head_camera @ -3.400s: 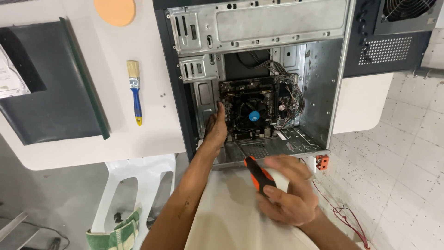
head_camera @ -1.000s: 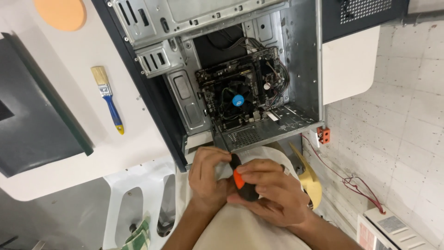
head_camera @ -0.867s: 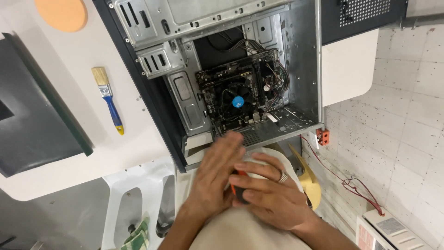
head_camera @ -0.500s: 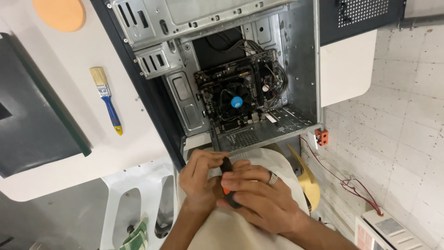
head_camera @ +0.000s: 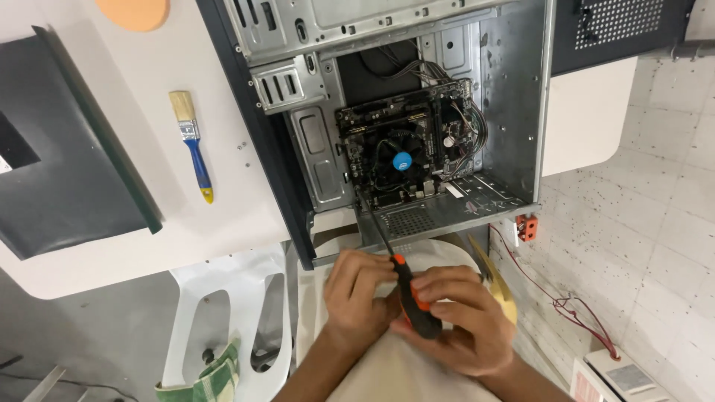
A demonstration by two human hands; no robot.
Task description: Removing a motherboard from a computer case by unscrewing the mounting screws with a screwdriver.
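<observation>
Below the open computer case (head_camera: 417, 126), your left hand (head_camera: 356, 298) and right hand (head_camera: 462, 327) share one screwdriver (head_camera: 406, 290). Left fingers (head_camera: 365, 272) curl against the upper, orange-collared end of the handle; right fingers (head_camera: 447, 286) wrap the black grip lower down, pressed together around it. The thin shaft runs up and leftwards to the motherboard (head_camera: 406, 149) edge. Judged risk: a wobble between the two grips could skid the tip across the board, scratching traces or snagging the cables (head_camera: 469, 119).

Both hands meet close to the body: left hand (head_camera: 357, 294) curled, right hand (head_camera: 458, 324) clenched, fingers (head_camera: 447, 286) wrapped tight.
</observation>
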